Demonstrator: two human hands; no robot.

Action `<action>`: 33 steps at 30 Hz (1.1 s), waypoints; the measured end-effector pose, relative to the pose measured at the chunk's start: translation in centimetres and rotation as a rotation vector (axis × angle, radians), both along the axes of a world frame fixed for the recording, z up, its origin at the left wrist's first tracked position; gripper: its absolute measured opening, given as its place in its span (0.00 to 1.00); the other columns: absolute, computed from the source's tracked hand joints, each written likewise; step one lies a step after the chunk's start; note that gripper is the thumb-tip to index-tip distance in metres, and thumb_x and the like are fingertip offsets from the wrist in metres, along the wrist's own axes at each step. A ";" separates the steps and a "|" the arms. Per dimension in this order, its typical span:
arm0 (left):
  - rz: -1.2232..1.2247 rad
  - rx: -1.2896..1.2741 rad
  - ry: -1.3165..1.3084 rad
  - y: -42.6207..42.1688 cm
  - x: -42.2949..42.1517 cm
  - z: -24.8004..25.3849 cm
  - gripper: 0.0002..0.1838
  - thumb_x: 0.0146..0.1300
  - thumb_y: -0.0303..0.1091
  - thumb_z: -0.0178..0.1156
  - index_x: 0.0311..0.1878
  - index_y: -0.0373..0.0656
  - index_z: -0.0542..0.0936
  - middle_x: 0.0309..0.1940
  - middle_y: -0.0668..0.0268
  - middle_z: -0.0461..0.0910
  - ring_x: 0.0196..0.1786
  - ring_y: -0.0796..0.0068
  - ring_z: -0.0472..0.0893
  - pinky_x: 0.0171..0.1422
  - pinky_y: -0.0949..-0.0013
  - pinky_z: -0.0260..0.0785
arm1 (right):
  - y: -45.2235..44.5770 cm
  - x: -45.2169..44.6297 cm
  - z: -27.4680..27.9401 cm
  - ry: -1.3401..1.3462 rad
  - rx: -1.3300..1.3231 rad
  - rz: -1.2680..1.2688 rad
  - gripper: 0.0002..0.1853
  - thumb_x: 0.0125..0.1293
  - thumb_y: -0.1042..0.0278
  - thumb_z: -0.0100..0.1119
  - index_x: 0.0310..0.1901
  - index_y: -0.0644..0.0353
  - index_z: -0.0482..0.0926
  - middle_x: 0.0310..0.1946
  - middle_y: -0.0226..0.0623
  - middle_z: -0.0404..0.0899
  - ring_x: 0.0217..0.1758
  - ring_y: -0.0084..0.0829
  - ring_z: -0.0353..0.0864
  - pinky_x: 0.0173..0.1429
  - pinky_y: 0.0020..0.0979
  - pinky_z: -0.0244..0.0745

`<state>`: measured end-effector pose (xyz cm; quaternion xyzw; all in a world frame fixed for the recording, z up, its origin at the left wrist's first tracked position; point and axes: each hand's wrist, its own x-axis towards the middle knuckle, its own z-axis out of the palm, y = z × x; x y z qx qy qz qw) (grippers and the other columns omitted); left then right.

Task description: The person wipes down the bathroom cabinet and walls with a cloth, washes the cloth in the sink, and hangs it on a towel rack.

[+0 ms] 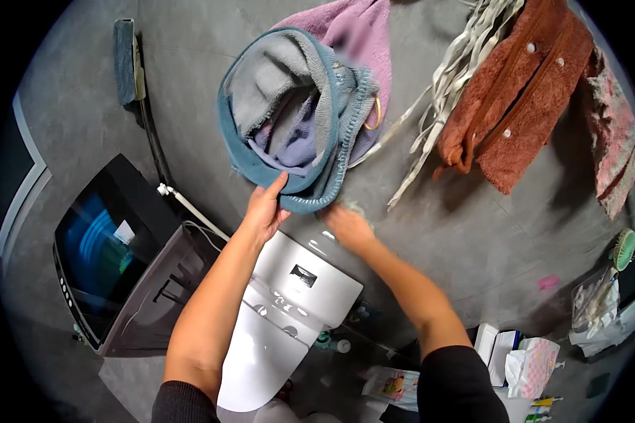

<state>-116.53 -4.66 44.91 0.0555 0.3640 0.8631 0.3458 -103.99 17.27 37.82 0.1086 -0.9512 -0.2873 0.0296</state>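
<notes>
A blue-grey plush ring with a thick knitted edge, which looks like a toilet seat cover [324, 151], is raised in front of the wall. My left hand [267, 211] is closed on its lower rim, thumb in front and fingers behind. Just below its lower right edge is my right hand [349, 227], smeared by motion, so its fingers cannot be made out. Something pale and blurred shows beside that hand. A pink towel [374, 42] hangs behind the ring. Below my hands stands a white toilet [317, 278] with its lid down.
At left is a dark-lidded washing machine [141, 282], with a mop [125, 63] against the wall above. White mop strands [451, 77] and a rust-brown cloth [515, 106] hang at upper right. Tissue packs [533, 363] and a green brush [624, 248] are at lower right.
</notes>
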 end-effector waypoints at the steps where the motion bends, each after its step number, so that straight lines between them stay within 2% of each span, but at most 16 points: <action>1: 0.018 0.001 -0.028 0.1 0.8 0.3 0.20 0.67 0.41 0.65 0.52 0.41 0.69 0.40 0.63 0.82 0.30 0.75 0.84 0.26 0.76 0.79 | 0.6 1.2 -3.3 -0.063 0.034 0.021 0.20 0.64 0.62 0.51 0.56 0.59 0.76 0.62 0.39 0.73 0.68 0.33 0.68 0.72 0.35 0.61; 4: -0.070 -0.071 0.036 -0.9 1.3 -1.5 0.19 0.68 0.40 0.64 0.54 0.41 0.69 0.40 0.65 0.82 0.30 0.76 0.84 0.27 0.75 0.80 | 3.0 7.7 -6.7 -0.132 0.067 0.139 0.24 0.64 0.62 0.52 0.61 0.59 0.72 0.62 0.37 0.72 0.66 0.33 0.70 0.73 0.34 0.61; 5: 0.025 -0.019 -0.022 -0.9 2.9 -0.3 0.18 0.68 0.39 0.63 0.53 0.39 0.72 0.44 0.62 0.82 0.39 0.71 0.86 0.39 0.71 0.84 | 4.1 9.6 -5.9 -0.153 0.078 0.151 0.25 0.64 0.62 0.52 0.63 0.59 0.72 0.60 0.35 0.73 0.65 0.32 0.70 0.71 0.34 0.63; 7: 0.019 -0.017 -0.029 -0.9 2.8 -1.3 0.17 0.69 0.37 0.63 0.53 0.40 0.71 0.44 0.62 0.82 0.40 0.71 0.86 0.39 0.71 0.84 | 4.7 12.2 -3.1 -0.193 0.098 0.184 0.27 0.64 0.63 0.51 0.65 0.57 0.70 0.55 0.31 0.76 0.62 0.29 0.72 0.68 0.32 0.66; 10: 0.022 -0.013 -0.070 -0.5 2.6 -1.5 0.16 0.69 0.35 0.62 0.53 0.40 0.70 0.46 0.61 0.82 0.41 0.70 0.86 0.40 0.71 0.85 | 3.3 9.3 1.3 -0.047 0.029 0.147 0.25 0.63 0.63 0.53 0.62 0.59 0.72 0.63 0.37 0.72 0.65 0.33 0.71 0.71 0.34 0.64; 13: 0.019 0.016 -0.132 0.6 3.6 -0.9 0.17 0.70 0.37 0.60 0.56 0.41 0.69 0.47 0.60 0.81 0.42 0.67 0.86 0.40 0.68 0.85 | 2.8 5.7 -0.8 0.103 -0.109 0.133 0.22 0.61 0.63 0.54 0.57 0.60 0.76 0.58 0.38 0.76 0.63 0.34 0.73 0.68 0.36 0.68; 15: -0.045 0.063 -0.103 0.4 3.8 -1.1 0.20 0.72 0.37 0.59 0.60 0.41 0.66 0.52 0.57 0.79 0.48 0.61 0.85 0.45 0.61 0.85 | 1.5 5.8 -2.3 -0.044 -0.300 -0.111 0.18 0.61 0.65 0.55 0.52 0.59 0.79 0.53 0.37 0.79 0.58 0.35 0.77 0.63 0.36 0.71; 16: -0.028 -0.028 -0.067 0.0 4.4 -0.6 0.21 0.72 0.37 0.57 0.62 0.40 0.65 0.54 0.55 0.78 0.50 0.60 0.84 0.47 0.59 0.85 | 0.8 6.5 -2.8 -0.116 -0.397 -0.231 0.16 0.60 0.66 0.55 0.50 0.59 0.80 0.50 0.37 0.80 0.56 0.35 0.79 0.61 0.36 0.73; 17: 0.010 -0.032 -0.087 -0.4 5.2 0.4 0.18 0.72 0.38 0.58 0.59 0.41 0.67 0.49 0.59 0.80 0.44 0.64 0.85 0.42 0.65 0.85 | 0.5 7.6 -2.0 -0.204 -0.281 -0.118 0.15 0.60 0.67 0.55 0.48 0.58 0.81 0.46 0.37 0.81 0.51 0.37 0.81 0.57 0.37 0.75; 18: 0.046 -0.037 -0.114 -0.9 6.2 1.2 0.16 0.72 0.38 0.58 0.55 0.41 0.70 0.44 0.62 0.82 0.38 0.69 0.86 0.36 0.71 0.84 | -0.1 9.2 -0.7 -0.297 -0.164 -0.012 0.14 0.60 0.69 0.55 0.47 0.57 0.81 0.43 0.38 0.82 0.47 0.38 0.83 0.53 0.38 0.77; 20: 0.034 0.072 -0.144 -1.6 6.2 -0.2 0.16 0.73 0.37 0.57 0.57 0.41 0.69 0.47 0.61 0.81 0.44 0.66 0.85 0.45 0.68 0.85 | -3.2 12.1 4.2 -0.020 -0.688 -0.139 0.14 0.58 0.69 0.58 0.46 0.56 0.82 0.37 0.37 0.82 0.39 0.42 0.84 0.45 0.41 0.79; 21: 0.029 0.082 -0.130 -2.1 6.6 0.0 0.17 0.73 0.37 0.56 0.59 0.42 0.68 0.51 0.60 0.80 0.49 0.65 0.84 0.52 0.64 0.83 | -5.0 12.8 7.3 0.093 -0.830 -0.133 0.14 0.58 0.68 0.60 0.46 0.56 0.82 0.36 0.39 0.82 0.38 0.43 0.84 0.44 0.42 0.78; 25: 0.068 0.026 -0.125 -2.8 7.9 0.6 0.19 0.72 0.37 0.58 0.62 0.45 0.68 0.53 0.60 0.78 0.51 0.67 0.83 0.52 0.63 0.83 | -11.0 12.7 18.3 0.410 -1.265 -0.181 0.16 0.60 0.61 0.64 0.48 0.57 0.82 0.33 0.44 0.83 0.34 0.46 0.84 0.40 0.43 0.77; 29: 0.026 0.015 -0.100 -3.0 9.1 1.1 0.17 0.72 0.39 0.59 0.58 0.43 0.70 0.50 0.61 0.80 0.47 0.67 0.84 0.49 0.65 0.83 | -10.8 7.2 21.6 0.524 -1.453 -0.147 0.19 0.62 0.58 0.66 0.50 0.62 0.82 0.36 0.43 0.86 0.35 0.32 0.85 0.40 0.32 0.76; 32: -0.198 -0.238 -0.053 -4.5 9.2 2.0 0.21 0.71 0.46 0.60 0.55 0.40 0.72 0.45 0.63 0.82 0.42 0.69 0.85 0.46 0.67 0.84 | -10.7 6.2 21.6 0.369 -1.471 -0.199 0.16 0.61 0.59 0.66 0.45 0.62 0.83 0.36 0.42 0.86 0.32 0.29 0.84 0.38 0.33 0.75; 33: -0.272 -0.372 -0.042 -5.2 9.6 3.1 0.26 0.69 0.54 0.60 0.52 0.38 0.75 0.41 0.62 0.84 0.38 0.70 0.86 0.42 0.68 0.83 | -11.7 6.9 22.8 0.340 -1.332 -0.356 0.11 0.62 0.61 0.64 0.40 0.59 0.84 0.32 0.39 0.85 0.29 0.32 0.83 0.35 0.36 0.74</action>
